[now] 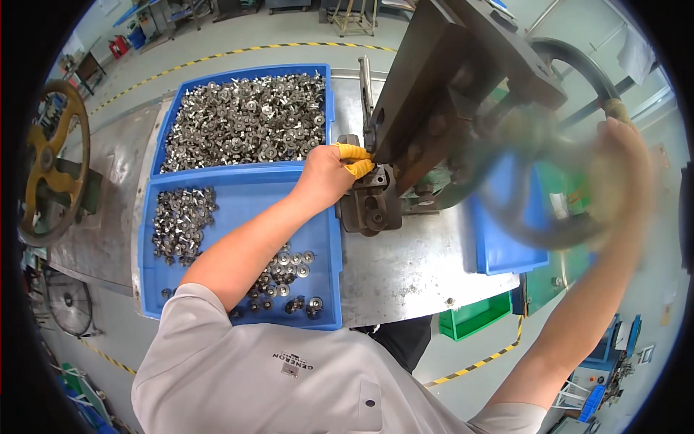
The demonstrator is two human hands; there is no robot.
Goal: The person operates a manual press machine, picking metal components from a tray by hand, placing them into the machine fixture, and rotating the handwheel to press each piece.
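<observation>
My left hand (329, 173), with yellow finger cots on its fingertips, reaches into a dark metal hand press (426, 94). Thumb and finger are pinched together at the fixture (372, 206) under the ram; whatever they hold is hidden there. Out to the right, my right hand (623, 141) is closed around the rim of the press's large handwheel (582, 61), by a tan section. Motion smears that hand's wrist and the lower part of the wheel.
Left of the press, a blue tray (329, 108) is heaped with small metal wheel-like parts. A nearer blue tray (336, 267) holds looser groups of them. Another blue bin (517, 264) stands right, above a green bin (477, 318). A second handwheel (47, 159) is far left.
</observation>
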